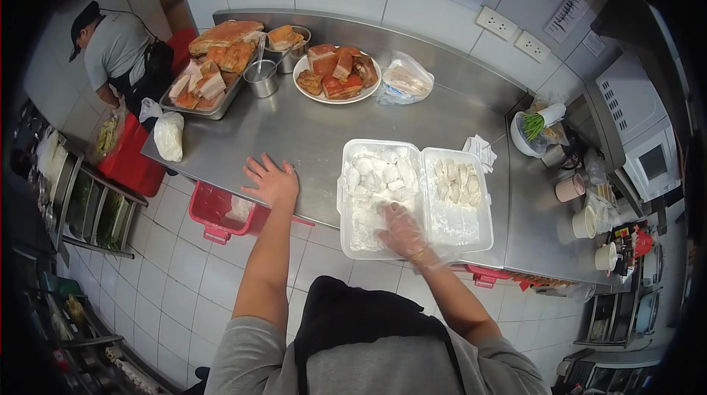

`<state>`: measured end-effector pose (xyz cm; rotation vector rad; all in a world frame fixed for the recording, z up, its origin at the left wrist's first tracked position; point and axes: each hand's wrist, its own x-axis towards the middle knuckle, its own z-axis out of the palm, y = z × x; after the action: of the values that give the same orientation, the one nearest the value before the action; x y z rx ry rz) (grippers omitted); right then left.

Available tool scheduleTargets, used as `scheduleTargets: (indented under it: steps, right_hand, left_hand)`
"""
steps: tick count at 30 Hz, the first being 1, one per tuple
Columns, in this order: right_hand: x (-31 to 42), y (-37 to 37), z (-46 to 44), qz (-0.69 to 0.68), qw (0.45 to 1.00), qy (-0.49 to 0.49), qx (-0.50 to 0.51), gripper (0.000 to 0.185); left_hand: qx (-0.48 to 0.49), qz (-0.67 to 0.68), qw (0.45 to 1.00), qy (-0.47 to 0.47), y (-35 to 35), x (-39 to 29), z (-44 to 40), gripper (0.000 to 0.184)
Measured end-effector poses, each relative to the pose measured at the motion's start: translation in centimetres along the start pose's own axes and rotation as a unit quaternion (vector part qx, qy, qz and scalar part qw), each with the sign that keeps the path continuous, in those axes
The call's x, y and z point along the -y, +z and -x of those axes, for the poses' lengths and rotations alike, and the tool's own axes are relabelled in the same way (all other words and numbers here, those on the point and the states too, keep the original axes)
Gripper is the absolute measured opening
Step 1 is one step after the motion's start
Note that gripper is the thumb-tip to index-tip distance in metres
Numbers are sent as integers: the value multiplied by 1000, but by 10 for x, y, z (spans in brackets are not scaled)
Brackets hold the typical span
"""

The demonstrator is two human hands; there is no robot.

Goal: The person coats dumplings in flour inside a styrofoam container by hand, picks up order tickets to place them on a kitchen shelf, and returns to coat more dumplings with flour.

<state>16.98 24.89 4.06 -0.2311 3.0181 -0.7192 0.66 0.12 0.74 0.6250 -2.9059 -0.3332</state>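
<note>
My left hand (272, 183) is bare and lies flat on the steel table near its front edge, fingers spread, holding nothing. A clear plastic glove covers my right hand (403, 231), which reaches into the left half of an open white foam box (341, 207). Its fingers bend down together into the white powder (366, 224); the tips are hidden, and what they grip cannot be made out. Several powder-coated pieces (390, 172) sit behind that hand. In the box's right half lie more pale pieces (458, 183) in rows on powder.
Along the back stand a tray of meat (210, 82), metal cups (261, 80), a plate of meat chunks (341, 75) and a plastic bag (405, 80). A white bag (169, 136) sits at the left corner. Right are a bowl (521, 136) and microwave (652, 163). A co-worker (121, 56) bends at far left.
</note>
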Motion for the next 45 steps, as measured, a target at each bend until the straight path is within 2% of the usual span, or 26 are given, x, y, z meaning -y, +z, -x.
scheduleTargets:
  steps: [2, 5, 8, 11, 12, 16, 19, 22, 25, 28, 31, 32, 35, 36, 39, 42, 45]
  right_hand:
    - [-7, 18, -3, 10, 1000, -7, 17, 50]
    - [-4, -7, -6, -185, 981, 12, 56, 45]
    - [4, -41, -9, -293, 936, 138, 140, 41]
    - [-7, -48, -9, -11, 994, 98, 36, 37]
    - [-7, -40, -12, 11, 999, 29, -37, 37]
    - [16, -6, -5, -103, 990, -85, -49, 30]
    - [36, 26, -8, 67, 975, -195, -82, 29]
    - [16, 51, -12, -37, 995, -7, 92, 25]
    - [-17, 41, -9, 38, 990, -99, 96, 21]
    - [-24, -16, -12, -81, 989, -103, 65, 25]
    - [-25, -27, -3, -59, 996, -38, -54, 30]
    - [-37, -5, -3, -55, 993, -58, -85, 39]
    - [-18, 7, -4, -5, 1000, -11, 6, 41]
    - [-26, 16, -4, -31, 998, -59, 1, 42]
    - [4, -27, -6, -157, 982, 15, 102, 47]
    - [-19, -31, -1, -308, 947, 55, 69, 51]
    - [-32, -33, 0, -51, 984, 140, 97, 62]
  left_hand:
    - [-4, 3, 1000, 1, 2, 1, -2, 61]
    - [-11, 0, 1000, 0, 2, 1, -2, 61]
    - [-8, -1, 1000, 2, 0, 1, -1, 61]
    - [-11, -4, 1000, 2, 3, 1, -2, 62]
    - [-14, -4, 1000, -1, 2, 1, -4, 62]
    - [-18, -7, 1000, 0, 5, 2, -3, 61]
    - [-17, -5, 1000, 0, 6, 1, -2, 61]
    - [-18, -3, 1000, -1, 6, 1, -4, 61]
    - [-11, -3, 1000, -3, 4, 0, -2, 61]
    - [-6, -5, 1000, -4, 1, -1, -3, 61]
    - [-9, -12, 1000, -2, 5, 2, -3, 62]
    - [-12, -14, 1000, 0, 6, 2, -3, 62]
    - [-10, -5, 1000, 0, 5, 1, -3, 62]
    - [-10, -5, 1000, -1, 3, 0, -4, 62]
    - [-7, -7, 1000, 0, 2, 1, -2, 62]
    - [-7, -2, 1000, 2, 2, 1, -1, 61]
    - [-8, 0, 1000, 0, 3, 1, -3, 62]
